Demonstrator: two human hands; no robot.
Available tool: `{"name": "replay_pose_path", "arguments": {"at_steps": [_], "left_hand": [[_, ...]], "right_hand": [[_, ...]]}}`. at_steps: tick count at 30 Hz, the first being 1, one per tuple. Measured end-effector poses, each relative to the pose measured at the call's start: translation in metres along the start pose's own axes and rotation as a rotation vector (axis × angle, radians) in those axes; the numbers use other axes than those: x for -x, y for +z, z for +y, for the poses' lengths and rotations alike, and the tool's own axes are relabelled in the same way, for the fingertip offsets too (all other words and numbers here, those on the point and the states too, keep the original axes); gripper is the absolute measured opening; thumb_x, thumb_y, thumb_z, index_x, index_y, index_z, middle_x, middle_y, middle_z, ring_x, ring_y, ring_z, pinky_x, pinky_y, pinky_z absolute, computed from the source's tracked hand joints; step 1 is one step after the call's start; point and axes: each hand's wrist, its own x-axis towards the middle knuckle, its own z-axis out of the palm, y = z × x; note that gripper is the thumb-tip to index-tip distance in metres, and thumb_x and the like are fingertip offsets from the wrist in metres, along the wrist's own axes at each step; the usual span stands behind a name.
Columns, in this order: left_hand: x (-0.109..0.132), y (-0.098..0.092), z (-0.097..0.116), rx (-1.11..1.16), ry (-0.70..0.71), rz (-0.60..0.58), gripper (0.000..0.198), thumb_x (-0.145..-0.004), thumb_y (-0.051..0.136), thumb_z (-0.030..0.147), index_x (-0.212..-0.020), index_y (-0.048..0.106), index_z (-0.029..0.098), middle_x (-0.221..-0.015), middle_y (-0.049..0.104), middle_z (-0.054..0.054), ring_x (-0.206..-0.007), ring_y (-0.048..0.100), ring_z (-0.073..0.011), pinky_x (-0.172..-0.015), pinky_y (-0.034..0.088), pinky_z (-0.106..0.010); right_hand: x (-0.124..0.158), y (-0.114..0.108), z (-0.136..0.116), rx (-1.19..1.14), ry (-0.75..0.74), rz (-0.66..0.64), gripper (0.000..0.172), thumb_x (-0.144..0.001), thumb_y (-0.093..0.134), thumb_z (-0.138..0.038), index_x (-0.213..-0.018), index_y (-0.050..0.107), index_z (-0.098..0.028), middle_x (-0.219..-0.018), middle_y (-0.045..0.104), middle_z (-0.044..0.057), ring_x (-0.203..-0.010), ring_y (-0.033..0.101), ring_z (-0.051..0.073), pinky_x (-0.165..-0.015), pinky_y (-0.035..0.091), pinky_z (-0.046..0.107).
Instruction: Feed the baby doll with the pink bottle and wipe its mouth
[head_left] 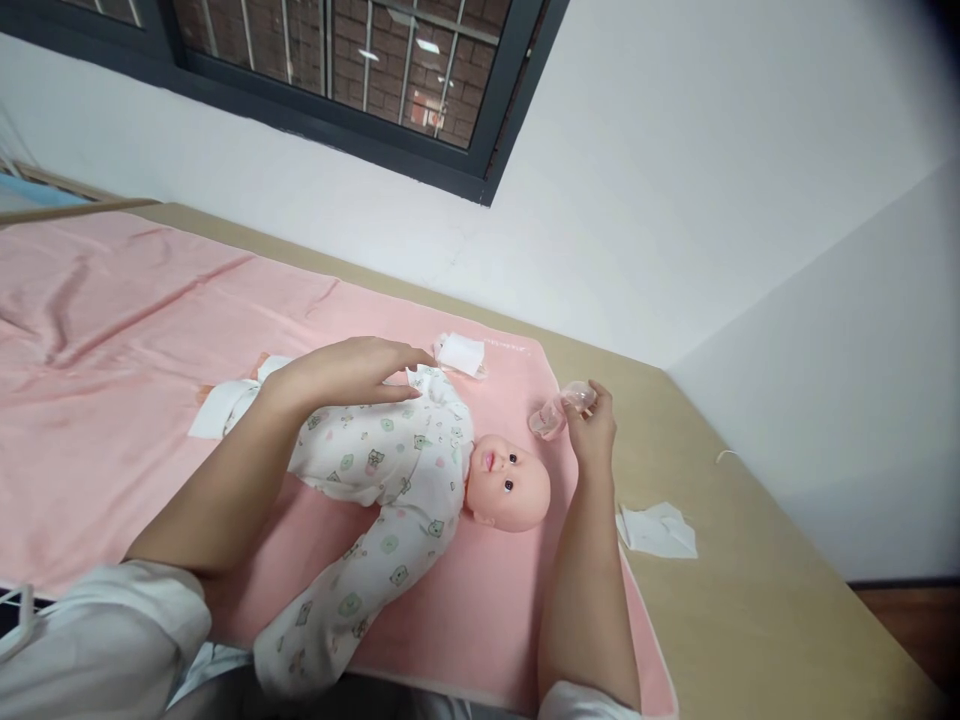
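Observation:
A baby doll (427,470) in a white outfit printed with small animals lies on its back on a pink mat (465,600). Its bare head points to the right. My left hand (356,370) stretches over the doll's chest near the far shoulder, fingers extended and holding nothing; whether it touches the cloth I cannot tell. Beyond the doll's head, my right hand (595,432) grips a small see-through bottle (553,414) with a rounded end, tilted on its side just above the mat's edge.
White tissue (461,354) lies at the doll's far sleeve end, and white pieces (219,408) are by its feet. Another crumpled tissue (658,530) rests on the wooden tabletop (720,600) at right. A wall with a barred window (345,60) stands behind.

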Motion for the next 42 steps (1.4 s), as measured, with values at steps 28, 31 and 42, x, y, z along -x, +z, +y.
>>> {"name": "replay_pose_path", "arguments": {"at_steps": [28,31,42], "left_hand": [[0.035,-0.017,0.002,-0.020,-0.007,-0.168,0.015,-0.088,0.037,0.023,-0.075,0.045,0.021,-0.068,0.054,-0.001,-0.058,0.046,-0.0155,-0.054,0.032,-0.028],[0.044,-0.018,0.005,-0.027,-0.061,-0.177,0.007,-0.084,0.038,0.019,-0.080,0.044,0.022,-0.071,0.056,-0.001,-0.060,0.047,-0.0158,-0.054,0.032,-0.027],[0.058,-0.017,0.007,0.152,-0.159,-0.129,0.013,-0.089,0.033,0.028,-0.078,0.039,0.022,-0.071,0.055,0.000,-0.060,0.048,-0.0159,-0.050,0.032,-0.026]], "right_hand": [[0.022,0.017,0.078,0.126,0.319,0.119,0.035,-0.070,0.052,-0.034,-0.099,0.062,-0.017,-0.087,0.068,0.010,-0.088,0.060,0.026,-0.086,0.043,0.040],[0.024,0.018,0.076,0.147,0.324,0.113,0.035,-0.071,0.050,-0.033,-0.100,0.062,-0.016,-0.092,0.069,0.011,-0.090,0.060,0.026,-0.086,0.043,0.040],[0.028,0.017,0.071,0.168,0.307,0.118,0.033,-0.070,0.049,-0.027,-0.099,0.061,-0.017,-0.093,0.069,0.010,-0.089,0.061,0.024,-0.085,0.043,0.038]]}}
